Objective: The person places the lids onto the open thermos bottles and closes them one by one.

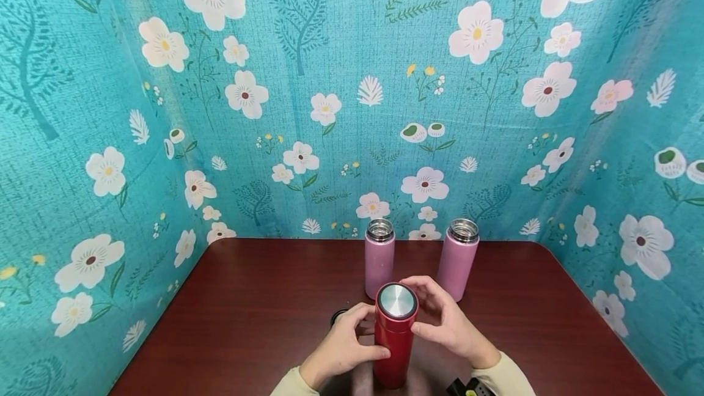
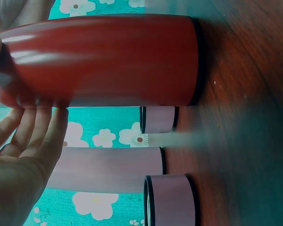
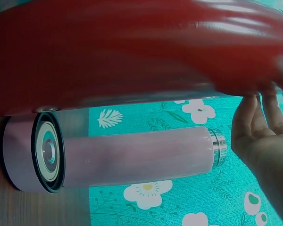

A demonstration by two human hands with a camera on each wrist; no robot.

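A red thermos flask [image 1: 394, 347] with a shiny silver-topped lid [image 1: 397, 300] stands upright at the near side of the table. My left hand [image 1: 346, 341] holds its body from the left, thumb across the front and fingers behind. From the right, my right hand [image 1: 448, 322] grips the upper part near the lid, with the thumb in front and fingers curled round the back. The left wrist view shows the flask's dark base [image 2: 197, 61] down at the tabletop.
Two lidless pink flasks [image 1: 379, 261] [image 1: 458, 264] with bare steel necks stand at the back. Pink lids with dark rims [image 2: 172, 200] [image 2: 159, 120] sit on the dark red-brown table [image 1: 264, 298]. Blue flowered cloth [image 1: 330, 78] encloses the table's back and sides.
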